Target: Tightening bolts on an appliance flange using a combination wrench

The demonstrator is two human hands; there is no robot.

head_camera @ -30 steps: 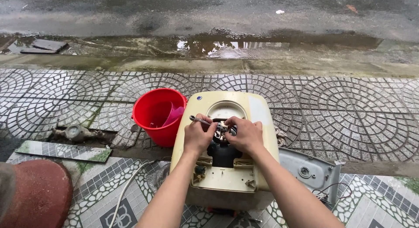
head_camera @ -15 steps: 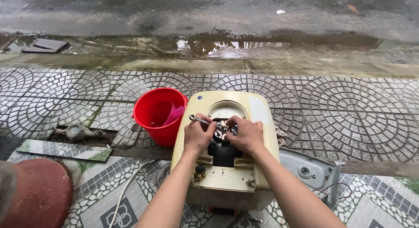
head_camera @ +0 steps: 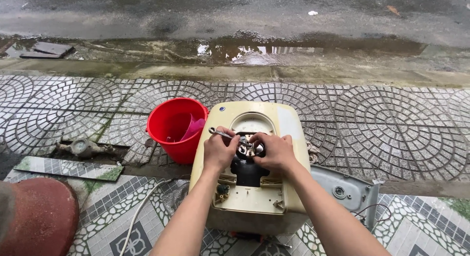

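Observation:
A cream-coloured water heater body (head_camera: 286,123) lies open-side up on the tiled ground in front of me. A black round fitting (head_camera: 247,170) sits in its middle. My left hand (head_camera: 219,150) grips a small metal wrench (head_camera: 219,133) whose handle sticks out to the upper left. My right hand (head_camera: 274,150) rests on the right side of the fitting, fingers curled around its metal parts. Both hands meet over the top of the fitting and hide most of it.
A red bucket (head_camera: 166,126) with a pink scoop inside stands left of the heater. A grey cover panel (head_camera: 350,190) lies at the right. A white cable (head_camera: 139,212) runs along the tiles. A water meter (head_camera: 81,147) sits in a gap at left. Wet road and puddle lie beyond.
Both hands stay on the fitting. The wrench and fingers shift only slightly; nothing has been let go or lifted.

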